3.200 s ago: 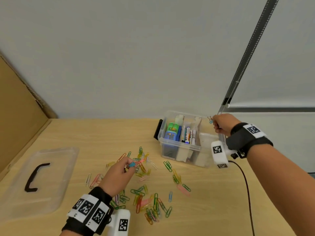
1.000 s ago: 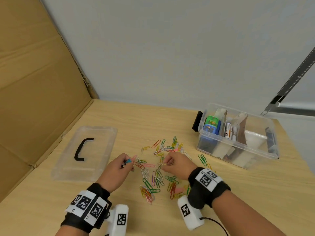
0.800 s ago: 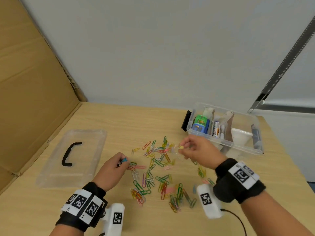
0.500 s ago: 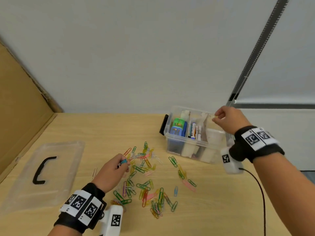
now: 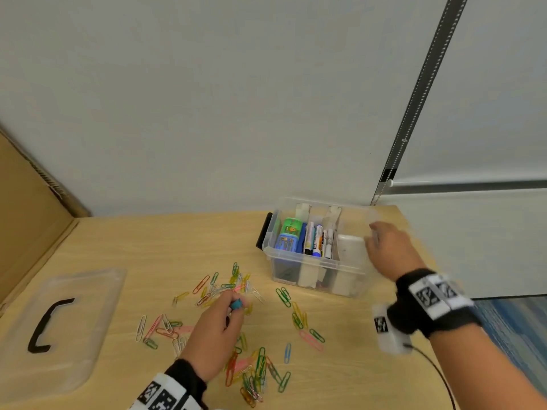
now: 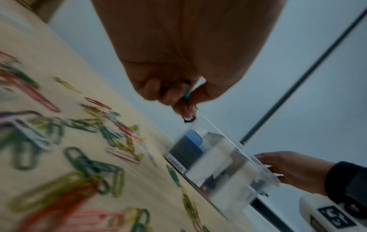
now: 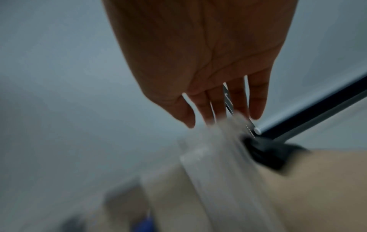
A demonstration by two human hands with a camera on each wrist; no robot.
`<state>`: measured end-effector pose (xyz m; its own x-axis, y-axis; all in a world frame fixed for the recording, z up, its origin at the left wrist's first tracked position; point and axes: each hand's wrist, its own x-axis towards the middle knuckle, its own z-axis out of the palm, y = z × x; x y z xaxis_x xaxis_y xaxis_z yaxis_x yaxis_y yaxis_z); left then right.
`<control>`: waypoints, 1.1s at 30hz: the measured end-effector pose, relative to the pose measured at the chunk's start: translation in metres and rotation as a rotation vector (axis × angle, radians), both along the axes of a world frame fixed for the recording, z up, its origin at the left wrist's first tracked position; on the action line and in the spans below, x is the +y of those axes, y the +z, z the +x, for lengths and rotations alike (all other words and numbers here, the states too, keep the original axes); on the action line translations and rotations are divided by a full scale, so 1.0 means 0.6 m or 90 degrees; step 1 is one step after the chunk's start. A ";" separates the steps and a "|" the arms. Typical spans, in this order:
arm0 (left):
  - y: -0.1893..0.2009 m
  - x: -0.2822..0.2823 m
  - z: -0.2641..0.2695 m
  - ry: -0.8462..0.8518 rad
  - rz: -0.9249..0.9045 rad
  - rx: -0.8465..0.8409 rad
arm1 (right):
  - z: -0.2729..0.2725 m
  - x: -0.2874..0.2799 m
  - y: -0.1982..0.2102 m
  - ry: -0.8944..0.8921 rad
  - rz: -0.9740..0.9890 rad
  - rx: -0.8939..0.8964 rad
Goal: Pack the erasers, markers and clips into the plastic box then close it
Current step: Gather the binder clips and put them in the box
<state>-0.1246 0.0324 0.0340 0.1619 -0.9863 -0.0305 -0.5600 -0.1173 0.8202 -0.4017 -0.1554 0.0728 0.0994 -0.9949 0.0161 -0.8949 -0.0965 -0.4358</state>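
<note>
The clear plastic box (image 5: pixel 313 263) stands open at the back right of the table, with markers (image 5: pixel 317 240) and green and blue erasers (image 5: pixel 289 234) in its compartments. Coloured paper clips (image 5: pixel 257 368) lie scattered in front of it. My left hand (image 5: pixel 235 306) hovers over the pile and pinches a small teal clip (image 5: pixel 236 304), also seen as the teal clip (image 6: pixel 186 96) between the left fingertips (image 6: pixel 184 109). My right hand (image 5: pixel 371 235) is blurred above the box's right end. Its fingers (image 7: pixel 256 106) are straight and spread, with nothing in them, just over the box (image 7: pixel 214 150).
The clear lid (image 5: pixel 97 291) with a black handle (image 5: pixel 44 327) lies flat at the left. A cardboard panel (image 5: pixel 26 220) walls the left side. The wall is close behind the box. A black cable (image 5: pixel 438 371) trails from my right wrist along the table.
My right hand took a clip from the pile, carried it over the box's right end and now has spread, bare fingers. My left hand has kept its pinch on the teal clip.
</note>
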 end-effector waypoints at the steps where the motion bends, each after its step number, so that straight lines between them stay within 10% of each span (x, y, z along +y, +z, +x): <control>1: 0.013 -0.011 -0.021 0.006 -0.040 -0.002 | -0.002 0.020 -0.021 0.012 -0.011 0.015; 8: 0.119 -0.228 -0.183 -0.127 -0.164 -0.225 | 0.003 0.052 -0.095 0.010 -0.175 -0.124; 18: 0.118 -0.420 -0.295 -0.312 0.146 -0.566 | 0.008 0.059 -0.086 0.012 -0.159 -0.082; 27: 0.148 -0.279 -0.228 -0.230 -0.078 -0.238 | 0.007 0.058 -0.090 0.010 -0.167 -0.079; 33: 0.065 -0.082 -0.101 -0.089 -0.143 -0.228 | 0.017 0.084 -0.055 -0.025 -0.161 -0.055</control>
<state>-0.1854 -0.0169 0.0730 -0.0129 -0.9752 0.2207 -0.8114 0.1392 0.5677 -0.3915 -0.1048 0.0397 0.0489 -0.9614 0.2709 -0.8606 -0.1782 -0.4772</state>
